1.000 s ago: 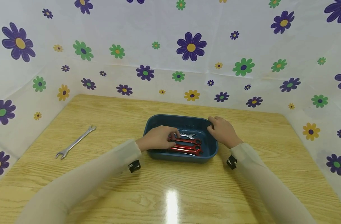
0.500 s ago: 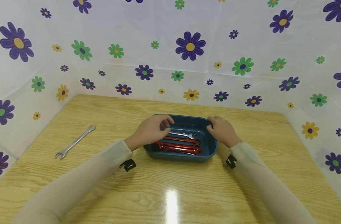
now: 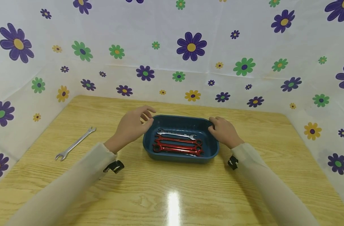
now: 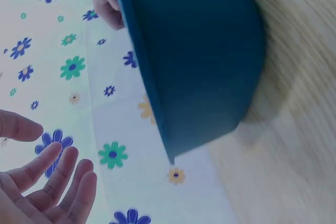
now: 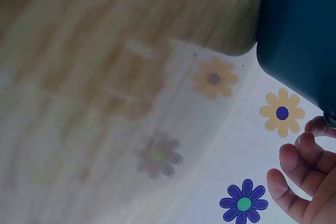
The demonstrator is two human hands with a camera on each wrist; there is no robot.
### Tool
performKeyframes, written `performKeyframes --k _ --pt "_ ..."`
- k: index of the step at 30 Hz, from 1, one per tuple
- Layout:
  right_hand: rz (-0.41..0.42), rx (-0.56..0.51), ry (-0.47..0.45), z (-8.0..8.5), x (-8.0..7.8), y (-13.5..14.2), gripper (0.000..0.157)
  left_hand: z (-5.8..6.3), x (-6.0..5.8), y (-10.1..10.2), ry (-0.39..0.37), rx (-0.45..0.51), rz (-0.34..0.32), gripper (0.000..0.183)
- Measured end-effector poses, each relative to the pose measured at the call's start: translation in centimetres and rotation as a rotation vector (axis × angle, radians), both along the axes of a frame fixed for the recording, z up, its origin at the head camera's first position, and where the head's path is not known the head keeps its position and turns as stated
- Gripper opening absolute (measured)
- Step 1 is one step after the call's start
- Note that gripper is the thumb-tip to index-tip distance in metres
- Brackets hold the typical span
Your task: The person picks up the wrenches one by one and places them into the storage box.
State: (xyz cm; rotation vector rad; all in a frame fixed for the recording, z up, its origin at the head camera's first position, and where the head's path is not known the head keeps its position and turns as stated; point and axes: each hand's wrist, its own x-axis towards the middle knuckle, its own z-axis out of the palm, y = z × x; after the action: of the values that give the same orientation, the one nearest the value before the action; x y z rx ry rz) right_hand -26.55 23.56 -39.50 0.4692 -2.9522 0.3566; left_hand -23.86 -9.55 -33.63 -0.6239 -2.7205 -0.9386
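Note:
A dark blue plastic bin (image 3: 177, 159) sits on the table with several wrenches inside. At the back of them lies a silver open-end wrench (image 3: 176, 134); in front of it are red combination wrenches (image 3: 179, 140), roughly parallel, with a bit of silver showing beneath the front one. My right hand (image 3: 225, 131) grips the bin's rim at its back right corner, fingers curled in the right wrist view. Just left of the bin, my left hand (image 3: 130, 125) holds nothing, its fingers (image 4: 65, 182) spread apart from the thumb. The bin's outer wall (image 4: 205, 61) fills much of the left wrist view.
Another silver open-end wrench (image 3: 76, 144) lies slanted on the wood-grain table (image 3: 149, 194), left of the left hand. A white flower-print cloth (image 3: 160, 59) stands behind the table and along both sides.
My left hand has lifted out from over the wrenches and moved left past the bin's edge, uncovering their left ends. The right hand stays at the rim.

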Motion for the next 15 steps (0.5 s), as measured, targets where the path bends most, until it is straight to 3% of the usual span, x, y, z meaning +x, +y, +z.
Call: performKeyframes --k 15 --pt "-0.002 -0.001 0.005 0.1 0.0 -0.1 0.018 0.8 1.0 -5.1 0.091 0.056 0.153 0.026"
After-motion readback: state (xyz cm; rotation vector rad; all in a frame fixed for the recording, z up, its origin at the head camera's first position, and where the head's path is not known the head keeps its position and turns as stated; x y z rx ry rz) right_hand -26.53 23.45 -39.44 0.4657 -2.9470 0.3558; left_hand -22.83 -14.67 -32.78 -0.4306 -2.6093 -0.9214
